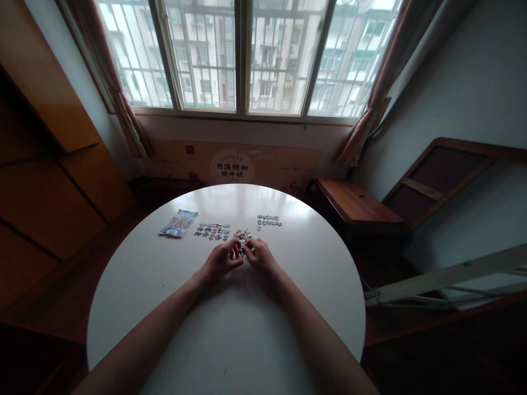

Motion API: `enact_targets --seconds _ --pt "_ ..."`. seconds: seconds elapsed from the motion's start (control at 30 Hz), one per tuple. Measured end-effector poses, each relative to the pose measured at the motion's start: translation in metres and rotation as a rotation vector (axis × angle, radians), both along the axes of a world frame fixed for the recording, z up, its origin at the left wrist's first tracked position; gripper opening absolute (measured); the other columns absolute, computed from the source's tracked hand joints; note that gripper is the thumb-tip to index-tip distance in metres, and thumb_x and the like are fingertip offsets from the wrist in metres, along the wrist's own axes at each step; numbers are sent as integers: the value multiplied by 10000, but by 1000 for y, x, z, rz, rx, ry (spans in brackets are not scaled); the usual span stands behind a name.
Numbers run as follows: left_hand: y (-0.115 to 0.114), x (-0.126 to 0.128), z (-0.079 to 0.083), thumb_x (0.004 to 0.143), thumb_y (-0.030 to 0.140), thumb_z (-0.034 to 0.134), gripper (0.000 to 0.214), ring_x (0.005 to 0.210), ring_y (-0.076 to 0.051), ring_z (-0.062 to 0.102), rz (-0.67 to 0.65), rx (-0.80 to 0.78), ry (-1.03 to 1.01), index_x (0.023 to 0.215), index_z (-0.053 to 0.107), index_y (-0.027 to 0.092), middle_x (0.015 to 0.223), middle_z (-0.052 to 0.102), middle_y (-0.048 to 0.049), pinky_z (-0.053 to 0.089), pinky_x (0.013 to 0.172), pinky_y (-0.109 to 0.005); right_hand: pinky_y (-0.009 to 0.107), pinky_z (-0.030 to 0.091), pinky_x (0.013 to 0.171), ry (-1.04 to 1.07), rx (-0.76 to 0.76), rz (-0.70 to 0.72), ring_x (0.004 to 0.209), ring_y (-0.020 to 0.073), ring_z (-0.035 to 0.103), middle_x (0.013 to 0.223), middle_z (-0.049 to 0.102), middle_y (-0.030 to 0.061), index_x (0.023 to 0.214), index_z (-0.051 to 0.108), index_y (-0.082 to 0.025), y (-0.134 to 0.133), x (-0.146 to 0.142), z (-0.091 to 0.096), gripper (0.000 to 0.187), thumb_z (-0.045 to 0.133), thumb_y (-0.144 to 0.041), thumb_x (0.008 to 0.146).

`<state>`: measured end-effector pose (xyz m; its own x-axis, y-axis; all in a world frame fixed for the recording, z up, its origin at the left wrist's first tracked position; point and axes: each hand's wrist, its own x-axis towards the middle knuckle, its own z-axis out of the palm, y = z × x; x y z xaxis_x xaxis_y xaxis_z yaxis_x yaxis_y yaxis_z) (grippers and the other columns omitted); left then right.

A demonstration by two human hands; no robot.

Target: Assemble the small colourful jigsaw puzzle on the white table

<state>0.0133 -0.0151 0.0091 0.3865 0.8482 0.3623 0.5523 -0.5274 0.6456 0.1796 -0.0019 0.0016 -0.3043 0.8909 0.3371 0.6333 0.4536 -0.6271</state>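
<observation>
My left hand (pixel 224 257) and my right hand (pixel 258 254) meet over the middle of the white table. Between their fingertips is a small dark jigsaw puzzle piece (pixel 241 251), and the fingers of both hands are closed around it. Just beyond them lies a small heap of loose puzzle pieces (pixel 242 235). To the left, several pieces (pixel 212 231) are spread in rows. A smaller set of pieces (pixel 269 221) is laid out in rows to the right. A colourful picture sheet or packet (pixel 179 224) lies flat at the far left.
The round white table (pixel 164 307) has its curved edge all around my arms. Behind it are a printed board (pixel 173 159) and barred windows. A wooden bench or stool (pixel 358 200) stands at the right, orange cabinets (pixel 90 175) at the left.
</observation>
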Motion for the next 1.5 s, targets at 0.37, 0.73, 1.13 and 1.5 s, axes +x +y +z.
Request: enact_targets --seconds 0.37,0.73,1.13,1.5 --pt "-1 1 1 690 164 553 137 518 -77 496 36 12 33 823 526 182 611 544 45 387 526 -177 286 387 744 -3 7 2 783 170 527 726 580 30 783 612 -190 -1 0 0 78 536 -200 799" --pt "-4 0 3 670 179 561 135 521 -88 516 88 17 111 799 529 204 606 549 50 374 529 -182 291 404 755 44 32 46 786 172 528 733 599 25 765 626 -204 0 0 -4 81 550 -208 793" --pt "-5 0 5 656 179 565 122 520 -85 515 75 5 107 768 523 199 583 534 57 356 520 -175 286 405 763 43 38 78 817 172 533 758 623 27 791 624 -206 -2 1 -2 75 549 -205 796" --pt "-4 -2 4 643 168 563 129 511 -86 511 59 -3 106 748 494 198 567 516 63 353 518 -178 281 405 752 65 56 96 813 170 535 769 641 21 790 633 -208 -4 0 0 99 535 -202 800"
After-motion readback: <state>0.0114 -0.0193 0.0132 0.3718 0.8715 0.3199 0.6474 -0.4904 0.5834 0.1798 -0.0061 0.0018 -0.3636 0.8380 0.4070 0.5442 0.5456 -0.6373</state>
